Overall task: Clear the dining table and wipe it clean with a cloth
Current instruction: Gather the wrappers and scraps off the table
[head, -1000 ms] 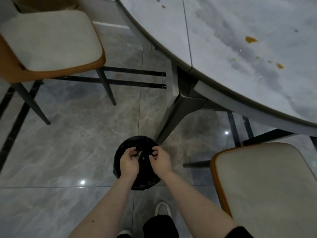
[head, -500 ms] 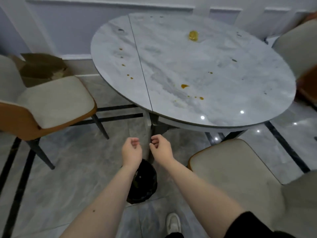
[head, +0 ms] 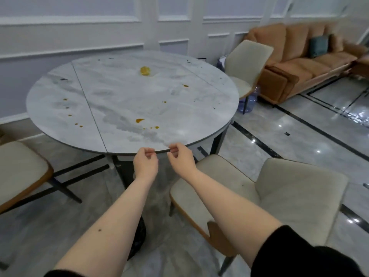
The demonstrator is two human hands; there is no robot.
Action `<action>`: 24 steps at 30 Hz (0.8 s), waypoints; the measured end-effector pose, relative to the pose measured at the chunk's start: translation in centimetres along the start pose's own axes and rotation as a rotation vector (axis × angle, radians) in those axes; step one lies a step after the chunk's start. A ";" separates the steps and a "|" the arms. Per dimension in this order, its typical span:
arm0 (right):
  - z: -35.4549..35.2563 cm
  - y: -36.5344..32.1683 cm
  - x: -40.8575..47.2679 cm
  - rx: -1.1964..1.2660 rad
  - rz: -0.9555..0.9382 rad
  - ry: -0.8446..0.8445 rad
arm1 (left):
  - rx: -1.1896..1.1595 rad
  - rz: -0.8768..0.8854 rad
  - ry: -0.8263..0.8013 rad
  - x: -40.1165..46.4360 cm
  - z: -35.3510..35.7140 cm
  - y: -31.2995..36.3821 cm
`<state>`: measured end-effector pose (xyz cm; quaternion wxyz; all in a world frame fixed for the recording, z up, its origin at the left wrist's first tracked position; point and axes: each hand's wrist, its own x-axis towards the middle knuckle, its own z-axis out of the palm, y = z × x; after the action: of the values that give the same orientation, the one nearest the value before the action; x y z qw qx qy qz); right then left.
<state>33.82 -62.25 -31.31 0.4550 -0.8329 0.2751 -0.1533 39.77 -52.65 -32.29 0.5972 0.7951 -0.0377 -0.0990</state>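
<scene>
A white panelled wall backs a round grey marble-look dining table (head: 127, 92), whose top carries no dishes, only mess. One yellow lump (head: 145, 70) sits toward the far edge. Orange sauce drips are scattered about: one larger blot (head: 139, 120) near the front edge, a line of small spots (head: 69, 114) along the left edge, and a couple toward the right. A damp-looking smear (head: 131, 126) runs to the front edge. No cloth is in sight.

My guess is the lump is soft and light, best pinched from above or scooped; the drips look sticky and will need a wet wipe. The top itself looks hard and slick, so a cloth should glide.

Both hands hover at the front edge. The left hand (head: 145, 162) has its fingers loosely curled with thumb and forefinger nearly meeting, holding nothing I can see. The right hand (head: 179, 156) is the same, fingertips close, seemingly empty.

Three cream chairs with orange shells stand round: one (head: 20, 170) at the left, one (head: 269, 198) at the near right, one (head: 247, 62) at the far right. A dark bin (head: 139, 236) shows beneath the left forearm, a blue water jug (head: 248, 100) under the far chair, and one orange sofa (head: 303, 56) beyond.
</scene>
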 end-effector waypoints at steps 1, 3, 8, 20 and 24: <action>-1.3 0.4 -0.3 0.006 0.007 0.007 | 0.002 0.009 -0.009 -0.8 1.2 0.5; -5.1 2.0 -1.0 0.009 0.005 0.036 | 0.009 0.027 -0.031 -2.9 4.6 1.9; -15.0 6.6 -2.6 0.005 -0.009 0.058 | 0.000 0.047 -0.004 -8.6 13.5 4.6; -33.6 14.7 -1.4 0.020 0.015 0.064 | 0.021 0.064 -0.058 -16.4 30.4 10.4; -36.5 16.6 1.6 0.035 0.012 0.041 | 0.016 0.046 -0.056 -14.6 34.6 11.7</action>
<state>11.35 -95.00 -25.57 0.4645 -0.8200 0.2867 -0.1724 19.23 -85.95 -28.70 0.5916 0.7957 -0.0735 -0.1070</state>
